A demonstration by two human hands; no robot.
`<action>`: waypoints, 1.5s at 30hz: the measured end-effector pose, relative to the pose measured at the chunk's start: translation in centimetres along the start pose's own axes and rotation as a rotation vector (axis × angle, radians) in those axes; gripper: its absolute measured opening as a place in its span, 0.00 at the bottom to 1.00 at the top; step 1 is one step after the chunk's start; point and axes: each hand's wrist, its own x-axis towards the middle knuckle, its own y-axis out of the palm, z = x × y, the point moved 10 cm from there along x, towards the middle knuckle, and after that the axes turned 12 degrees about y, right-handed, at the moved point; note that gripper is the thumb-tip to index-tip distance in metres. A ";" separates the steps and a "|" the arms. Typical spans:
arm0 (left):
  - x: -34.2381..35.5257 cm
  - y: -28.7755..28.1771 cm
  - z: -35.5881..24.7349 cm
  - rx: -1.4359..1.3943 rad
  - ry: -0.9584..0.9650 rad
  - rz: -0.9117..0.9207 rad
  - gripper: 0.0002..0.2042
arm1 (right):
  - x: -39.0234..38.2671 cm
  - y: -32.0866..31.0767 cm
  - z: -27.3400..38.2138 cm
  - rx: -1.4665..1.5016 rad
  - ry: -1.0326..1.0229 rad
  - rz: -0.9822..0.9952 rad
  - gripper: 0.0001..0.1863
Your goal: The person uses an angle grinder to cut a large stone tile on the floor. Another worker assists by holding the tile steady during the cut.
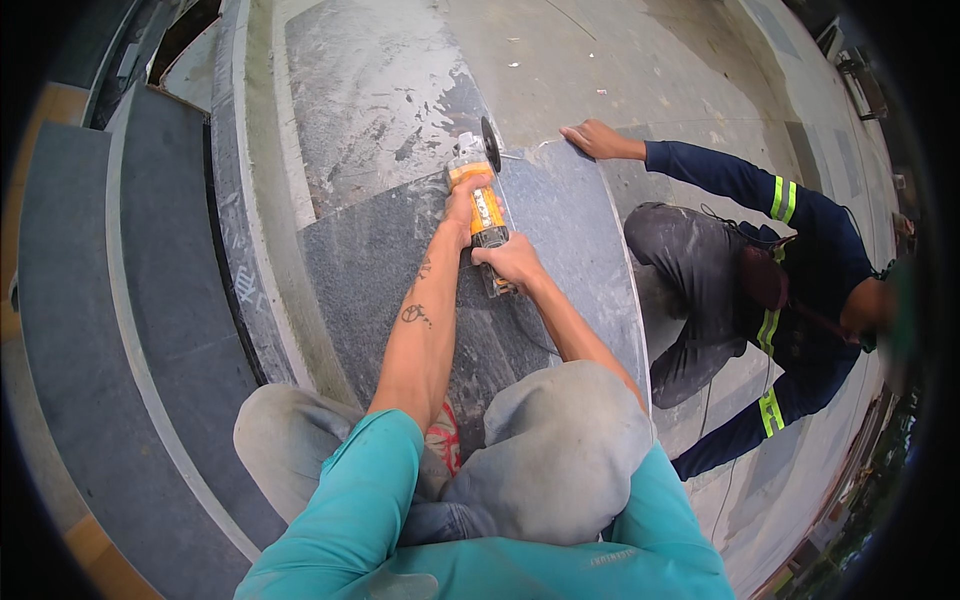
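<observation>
I hold an angle grinder [486, 212] with a yellow and black body out in front of me. My left hand [462, 208] is wrapped round its front part, just behind the grey gear head. At the rear, my right hand [512, 262] grips the dark end of the body. A thin dark disc [491, 145] stands upright on the right side of the head, close over a seam. Beneath lies a large dark grey stone slab [375, 240]. Whether the disc touches the stone, or is spinning, I cannot tell.
A co-worker [800, 250] in a navy top with reflective bands crouches on the right. One of the co-worker's hands [592, 139] rests on the slab's far right corner, near the disc. Stone-clad steps [170, 230] lie to the left. A cable [535, 340] trails near my right forearm.
</observation>
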 end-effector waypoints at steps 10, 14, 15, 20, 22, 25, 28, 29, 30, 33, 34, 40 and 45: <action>-3.0 1.1 1.3 -0.017 0.021 0.000 0.18 | -2.5 -0.7 -1.7 -0.049 -0.028 -0.039 0.23; -3.2 1.2 1.3 -0.015 0.020 0.020 0.19 | -2.4 -0.5 -1.9 -0.026 -0.014 -0.022 0.22; -3.0 1.3 1.0 -0.018 0.023 0.031 0.19 | -2.2 -0.5 -1.6 -0.024 -0.019 -0.025 0.22; -1.2 1.2 0.1 -0.004 0.025 0.018 0.19 | -1.1 -0.4 -0.2 -0.003 -0.011 0.007 0.25; -0.5 1.0 -0.3 -0.015 0.020 0.007 0.19 | -0.7 -0.5 0.2 -0.016 0.005 0.006 0.25; -0.8 1.0 0.2 -0.025 0.003 0.014 0.19 | -0.5 -0.5 -0.3 -0.020 0.030 0.004 0.24; -2.0 1.1 0.8 -0.019 0.018 0.003 0.18 | -1.3 -0.4 -1.1 0.004 -0.026 0.004 0.23; -2.4 1.1 1.0 -0.010 0.021 -0.006 0.19 | -1.4 -0.4 -1.4 0.004 -0.034 0.007 0.22; -2.7 1.1 1.2 -0.001 0.024 -0.014 0.19 | -1.6 -0.3 -1.7 0.005 -0.042 0.010 0.22; -3.3 1.4 1.4 -0.022 0.026 0.000 0.19 | -2.4 -0.5 -2.0 0.034 -0.029 0.009 0.21; -3.5 1.4 1.4 -0.022 0.026 0.002 0.19 | -2.6 -0.5 -2.0 0.036 -0.022 0.014 0.21; -3.6 1.3 1.7 -0.002 0.023 0.001 0.20 | -2.2 -0.7 -2.5 -0.050 -0.027 -0.025 0.23; -1.1 0.9 0.0 0.008 0.029 0.006 0.19 | -0.8 -0.3 -0.5 0.008 0.007 0.011 0.25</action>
